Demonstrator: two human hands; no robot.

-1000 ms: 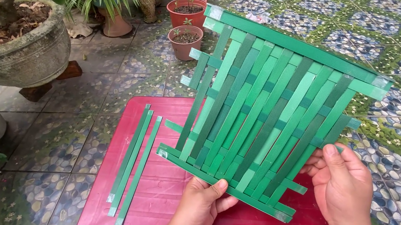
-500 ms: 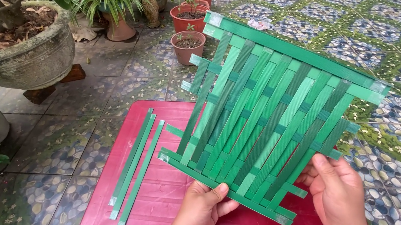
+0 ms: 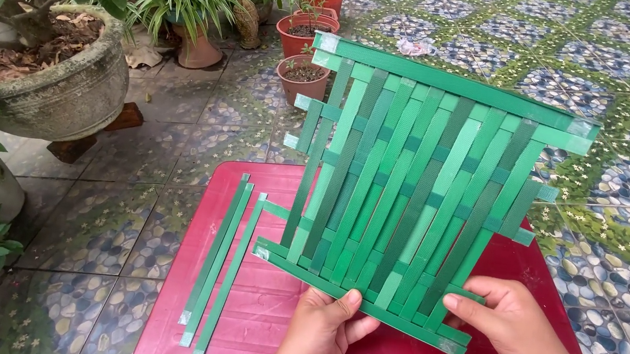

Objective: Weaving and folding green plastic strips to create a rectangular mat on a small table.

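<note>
Woven mat [image 3: 415, 196] of flat green strips, held tilted above the red table [image 3: 250, 328] in the centre of the frame. Lower centre: the left hand [image 3: 320, 336] grips the mat's bottom edge, thumb pressed on the front face, the other fingers hidden behind. Lower right: the right hand [image 3: 511, 326] pinches the lower right corner, thumb on top and fingers curled beneath. The mat appears light and springy rather than rigid; its smooth strips probably slide against each other, so the loose weave could shift, and the bound bottom and top edges look like the safest places to hold. Left of centre: three spare green strips [image 3: 219, 269] lie flat on the table. Upper left: a large stone planter [image 3: 64, 93] and small terracotta pots [image 3: 308, 30] stand on the patterned tile floor [image 3: 624, 236].
</note>
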